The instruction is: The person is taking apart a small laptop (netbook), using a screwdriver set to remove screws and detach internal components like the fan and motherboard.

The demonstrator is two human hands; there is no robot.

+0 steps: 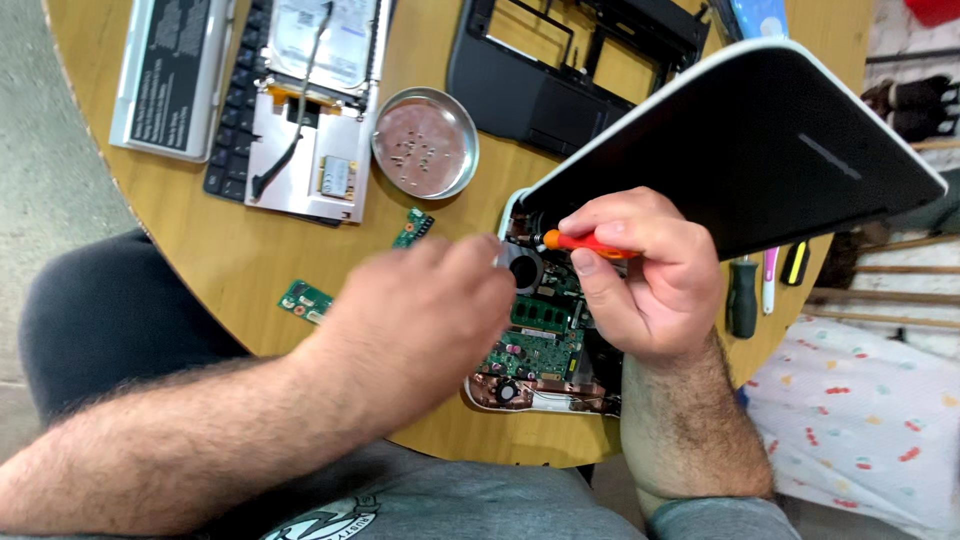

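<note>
An opened laptop base lies on the round wooden table [240,250], its green motherboard [535,345] and round fan [522,268] exposed. The black lid [760,150] with a white rim stands tilted up over it. My right hand [640,280] grips a small orange-handled screwdriver [590,243], tip pointing left at the base's upper corner beside the fan. My left hand [420,310] is blurred; it rests over the left side of the board, fingers curled near the fan, and I cannot see anything in it.
A round metal dish [425,142] holds several screws. A keyboard with a hard drive and metal bracket [305,110], a grey battery [170,70], a black palmrest frame [560,60], two small green boards [305,298], and more screwdrivers [742,298] lie around.
</note>
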